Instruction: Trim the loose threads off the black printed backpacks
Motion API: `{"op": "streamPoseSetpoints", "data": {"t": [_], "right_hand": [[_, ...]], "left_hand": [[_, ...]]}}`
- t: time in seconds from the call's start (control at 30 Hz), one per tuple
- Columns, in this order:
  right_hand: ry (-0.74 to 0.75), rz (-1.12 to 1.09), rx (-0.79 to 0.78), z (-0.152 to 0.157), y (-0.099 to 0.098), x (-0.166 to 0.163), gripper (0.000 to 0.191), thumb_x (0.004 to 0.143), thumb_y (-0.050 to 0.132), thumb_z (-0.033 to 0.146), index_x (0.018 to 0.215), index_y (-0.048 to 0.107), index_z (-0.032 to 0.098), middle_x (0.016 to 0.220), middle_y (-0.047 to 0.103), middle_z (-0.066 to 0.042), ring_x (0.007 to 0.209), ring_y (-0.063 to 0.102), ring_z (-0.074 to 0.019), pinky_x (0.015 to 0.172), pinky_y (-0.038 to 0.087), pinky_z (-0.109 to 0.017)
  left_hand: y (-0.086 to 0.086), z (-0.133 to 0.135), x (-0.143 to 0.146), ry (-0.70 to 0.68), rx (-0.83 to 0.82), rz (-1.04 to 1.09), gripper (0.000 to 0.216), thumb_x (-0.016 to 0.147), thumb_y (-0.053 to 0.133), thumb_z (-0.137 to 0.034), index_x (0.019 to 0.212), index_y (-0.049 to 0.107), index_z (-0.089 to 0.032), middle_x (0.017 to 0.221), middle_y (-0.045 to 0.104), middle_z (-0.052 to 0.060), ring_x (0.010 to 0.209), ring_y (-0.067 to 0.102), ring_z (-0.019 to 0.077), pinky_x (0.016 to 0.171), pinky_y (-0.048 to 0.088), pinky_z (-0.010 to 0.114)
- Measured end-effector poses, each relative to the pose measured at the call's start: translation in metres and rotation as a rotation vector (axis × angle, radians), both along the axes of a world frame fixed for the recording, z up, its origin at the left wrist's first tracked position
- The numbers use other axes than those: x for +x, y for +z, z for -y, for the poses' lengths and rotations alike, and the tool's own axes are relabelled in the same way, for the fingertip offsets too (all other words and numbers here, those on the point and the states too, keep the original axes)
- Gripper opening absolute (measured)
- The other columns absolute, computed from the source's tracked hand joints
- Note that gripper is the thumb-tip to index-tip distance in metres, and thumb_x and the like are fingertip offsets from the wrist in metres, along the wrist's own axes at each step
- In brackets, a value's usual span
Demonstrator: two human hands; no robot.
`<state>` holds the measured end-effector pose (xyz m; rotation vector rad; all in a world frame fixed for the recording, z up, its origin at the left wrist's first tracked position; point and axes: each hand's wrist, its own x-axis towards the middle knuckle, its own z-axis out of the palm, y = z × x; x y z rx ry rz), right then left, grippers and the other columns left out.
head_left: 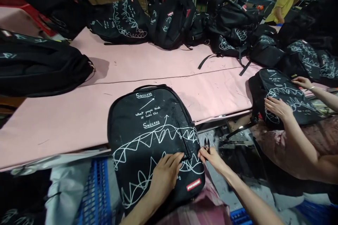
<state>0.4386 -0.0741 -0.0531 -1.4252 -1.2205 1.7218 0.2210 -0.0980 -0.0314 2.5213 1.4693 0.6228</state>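
Observation:
A black backpack (148, 140) with white scribbled lines, "Success" lettering and a red label leans against the table edge, over a lap. My left hand (169, 168) rests on its front panel, fingers stretched and close together, tips by the lower end of a vertical zipper (181, 130). The left thumb is mostly hidden. At the backpack's right side, my right hand (210, 156) is closed round small black thread snips (207, 144), their blades pointing up. The right thumb and forefinger touch the bag's side edge.
A pink-covered table (132, 59) runs across, with more black backpacks (171, 21) along its far side and one at left (39, 63). At right, a co-worker's hands touch another printed backpack (274, 91). Blue plastic crates (95, 190) stand below; a person in yellow (283, 5) is farther back.

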Motion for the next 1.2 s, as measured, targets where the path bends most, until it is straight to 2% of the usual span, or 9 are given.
{"op": "streamPoseSetpoints", "data": {"t": [0.13, 0.27, 0.43, 0.67, 0.77, 0.87, 1.0, 1.1, 1.2], "right_hand": [[-0.056, -0.031, -0.013, 0.001, -0.007, 0.004, 0.052, 0.075, 0.048, 0.066, 0.065, 0.057, 0.015, 0.044, 0.044, 0.004, 0.048, 0.041, -0.0095, 0.054, 0.034, -0.024], [-0.048, -0.042, -0.016, -0.002, -0.012, 0.006, 0.050, 0.076, 0.048, 0.064, 0.062, 0.056, 0.016, 0.043, 0.043, 0.004, 0.046, 0.041, -0.0093, 0.053, 0.034, -0.024], [-0.019, -0.037, -0.007, -0.009, -0.015, 0.009, 0.051, 0.076, 0.047, 0.064, 0.061, 0.055, 0.016, 0.042, 0.043, 0.004, 0.046, 0.041, -0.0094, 0.053, 0.035, -0.024], [-0.023, 0.006, 0.083, -0.027, -0.020, 0.014, 0.049, 0.079, 0.046, 0.060, 0.064, 0.057, 0.015, 0.046, 0.047, 0.002, 0.048, 0.045, -0.0103, 0.052, 0.036, -0.023], [-0.055, 0.178, 0.199, -0.059, -0.026, 0.018, 0.048, 0.081, 0.040, 0.058, 0.064, 0.056, 0.015, 0.048, 0.050, 0.001, 0.048, 0.047, -0.0118, 0.052, 0.040, -0.024], [-0.094, 0.442, 0.296, -0.110, -0.029, 0.023, 0.046, 0.085, 0.035, 0.051, 0.070, 0.059, 0.015, 0.054, 0.056, -0.002, 0.050, 0.052, -0.0140, 0.053, 0.043, -0.026], [-0.171, 0.641, 0.377, -0.168, -0.021, 0.020, 0.034, 0.080, 0.051, 0.036, 0.102, 0.059, 0.012, 0.093, 0.065, -0.013, 0.089, 0.061, -0.0253, 0.079, 0.045, -0.039], [-0.160, 0.735, 0.572, -0.164, -0.005, 0.005, 0.047, 0.079, 0.054, 0.028, 0.122, 0.048, 0.010, 0.127, 0.050, -0.019, 0.123, 0.040, -0.0300, 0.098, 0.031, -0.049], [0.071, 0.751, 1.005, -0.122, 0.012, -0.014, 0.042, 0.088, 0.043, 0.027, 0.129, 0.043, 0.016, 0.136, 0.043, -0.012, 0.131, 0.029, -0.0224, 0.106, 0.022, -0.046]], "left_hand": [[0.003, -0.023, 0.019, 0.190, -0.259, -0.069, 0.022, 0.089, 0.042, -0.027, 0.100, 0.059, -0.019, 0.083, 0.069, 0.004, 0.077, 0.065, 0.0162, 0.067, 0.048, 0.026], [0.018, -0.047, 0.035, 0.353, -0.480, -0.261, 0.031, 0.086, 0.045, -0.045, 0.096, 0.056, -0.018, 0.068, 0.068, 0.004, 0.068, 0.066, 0.0225, 0.057, 0.045, 0.029], [0.027, -0.059, 0.043, 0.349, -0.570, -0.377, 0.034, 0.085, 0.044, -0.047, 0.100, 0.053, -0.018, 0.072, 0.069, 0.008, 0.072, 0.067, 0.0268, 0.060, 0.045, 0.032], [0.029, -0.055, 0.039, 0.393, -0.670, -0.346, 0.026, 0.087, 0.042, -0.039, 0.097, 0.053, -0.018, 0.074, 0.069, 0.007, 0.074, 0.067, 0.0260, 0.064, 0.047, 0.034], [0.030, -0.061, 0.042, 0.415, -0.651, -0.374, 0.027, 0.084, 0.041, -0.033, 0.094, 0.057, -0.014, 0.078, 0.069, 0.011, 0.077, 0.066, 0.0269, 0.068, 0.047, 0.036], [0.033, -0.077, 0.048, 0.390, -0.634, -0.417, 0.032, 0.082, 0.038, -0.028, 0.088, 0.064, -0.010, 0.084, 0.068, 0.017, 0.085, 0.064, 0.0285, 0.072, 0.046, 0.036], [0.039, -0.094, 0.049, 0.377, -0.686, -0.403, 0.034, 0.080, 0.038, -0.026, 0.081, 0.068, -0.010, 0.088, 0.067, 0.019, 0.088, 0.063, 0.0280, 0.073, 0.045, 0.035], [0.042, -0.092, 0.042, 0.393, -0.668, -0.370, 0.035, 0.082, 0.035, -0.026, 0.083, 0.068, -0.014, 0.087, 0.068, 0.016, 0.084, 0.064, 0.0269, 0.071, 0.045, 0.035], [0.044, -0.082, 0.034, 0.418, -0.646, -0.323, 0.036, 0.084, 0.032, -0.029, 0.084, 0.067, -0.019, 0.084, 0.069, 0.010, 0.082, 0.064, 0.0233, 0.069, 0.044, 0.031]]}}
